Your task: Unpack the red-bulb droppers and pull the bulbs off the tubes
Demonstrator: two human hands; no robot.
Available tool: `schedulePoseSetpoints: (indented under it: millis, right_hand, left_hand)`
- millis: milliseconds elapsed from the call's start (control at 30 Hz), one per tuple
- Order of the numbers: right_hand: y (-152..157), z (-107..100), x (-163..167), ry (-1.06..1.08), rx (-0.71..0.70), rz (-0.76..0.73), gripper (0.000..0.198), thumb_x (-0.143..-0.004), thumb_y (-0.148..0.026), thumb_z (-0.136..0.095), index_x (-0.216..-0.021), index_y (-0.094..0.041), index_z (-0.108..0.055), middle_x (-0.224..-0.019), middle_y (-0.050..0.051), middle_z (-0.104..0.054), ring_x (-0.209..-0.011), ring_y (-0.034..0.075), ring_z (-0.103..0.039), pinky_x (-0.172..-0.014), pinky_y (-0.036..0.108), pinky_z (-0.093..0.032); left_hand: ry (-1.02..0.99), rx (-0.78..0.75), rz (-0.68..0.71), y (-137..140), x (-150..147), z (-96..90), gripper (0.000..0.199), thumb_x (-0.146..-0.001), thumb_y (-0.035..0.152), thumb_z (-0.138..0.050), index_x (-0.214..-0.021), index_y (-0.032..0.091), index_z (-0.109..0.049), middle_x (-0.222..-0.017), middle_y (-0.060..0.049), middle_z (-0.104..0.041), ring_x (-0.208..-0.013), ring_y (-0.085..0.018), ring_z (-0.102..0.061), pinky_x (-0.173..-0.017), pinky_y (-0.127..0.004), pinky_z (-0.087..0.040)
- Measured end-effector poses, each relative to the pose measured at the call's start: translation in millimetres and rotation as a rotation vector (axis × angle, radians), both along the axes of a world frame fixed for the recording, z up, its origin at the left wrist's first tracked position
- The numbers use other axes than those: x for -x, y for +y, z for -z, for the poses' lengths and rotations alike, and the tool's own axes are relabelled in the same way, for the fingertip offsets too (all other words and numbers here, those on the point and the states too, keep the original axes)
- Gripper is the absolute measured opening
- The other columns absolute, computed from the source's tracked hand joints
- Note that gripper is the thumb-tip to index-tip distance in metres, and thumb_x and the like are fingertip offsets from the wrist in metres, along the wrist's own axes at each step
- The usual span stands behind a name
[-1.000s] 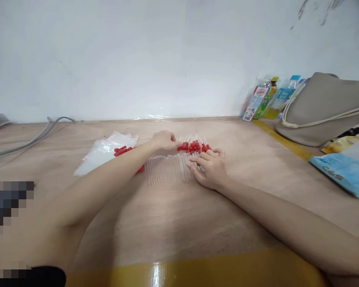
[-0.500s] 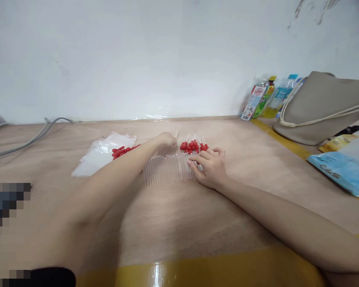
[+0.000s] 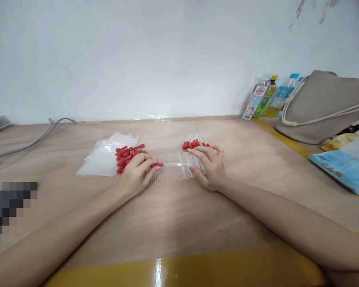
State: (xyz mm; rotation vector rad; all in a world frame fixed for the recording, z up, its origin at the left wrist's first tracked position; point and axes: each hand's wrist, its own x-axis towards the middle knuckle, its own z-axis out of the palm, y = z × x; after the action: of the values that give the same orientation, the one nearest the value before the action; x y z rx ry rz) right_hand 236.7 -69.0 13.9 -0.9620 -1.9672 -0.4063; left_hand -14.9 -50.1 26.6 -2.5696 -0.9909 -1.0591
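Note:
My left hand (image 3: pixel 139 171) is closed, pinching the red rubber bulb end of a glass dropper (image 3: pixel 175 164). The dropper lies level, its clear tube pointing right across a row of clear glass tubes (image 3: pixel 167 175). My right hand (image 3: pixel 211 165) has thumb and fingers apart around the dropper's far tip, at the row's right end; I cannot tell whether it touches the tip. Loose red rubber bulbs (image 3: pixel 124 159) are heaped just left of my left hand. Beyond my right fingers lie several droppers with red bulbs (image 3: pixel 194 143), their clear tubes pointing to the wall.
Clear plastic bags (image 3: pixel 100 159) lie left of the loose bulbs. A grey cable (image 3: pixel 42 137) runs along the back left. Bottles (image 3: pixel 284 95), a juice carton (image 3: pixel 255 101), a grey drawstring bag (image 3: pixel 320 107) and a blue packet (image 3: pixel 341 169) stand or lie at the right.
My left hand has come back from beyond the tube row to its left end and now holds a dropper by its red bulb. My right hand has stayed nearly in place, fingers wider apart.

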Motion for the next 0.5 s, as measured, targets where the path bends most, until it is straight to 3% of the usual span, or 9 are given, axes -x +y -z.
schedulePoseSetpoints:
  millis: [200, 500]
  right_hand:
    - [-3.6, -1.0, 6.4, -0.118, -0.031, -0.088, 0.023, -0.082, -0.038, -0.051, -0.093, -0.022, -0.063, -0.098, 0.003, -0.065, -0.091, 0.017, -0.056, -0.098, 0.043, -0.019]
    - [0.6, 7.0, 18.2, -0.153, 0.010, -0.123, 0.017, -0.085, -0.035, -0.050, -0.086, -0.024, -0.063, -0.091, -0.001, -0.065, -0.093, 0.014, -0.054, -0.101, 0.043, -0.012]
  left_hand:
    - [0.046, -0.073, -0.006, -3.7, -9.5, 8.2, 0.009, -0.078, 0.026, -0.058, -0.084, 0.018, -0.059, -0.087, -0.004, -0.059, -0.080, -0.017, -0.051, -0.071, -0.033, -0.040]
    - [0.058, -0.065, 0.061, -13.7, -20.0, 5.5, 0.009, -0.078, 0.026, -0.058, -0.084, 0.019, -0.057, -0.084, -0.003, -0.064, -0.080, -0.016, -0.054, -0.075, -0.033, -0.039]
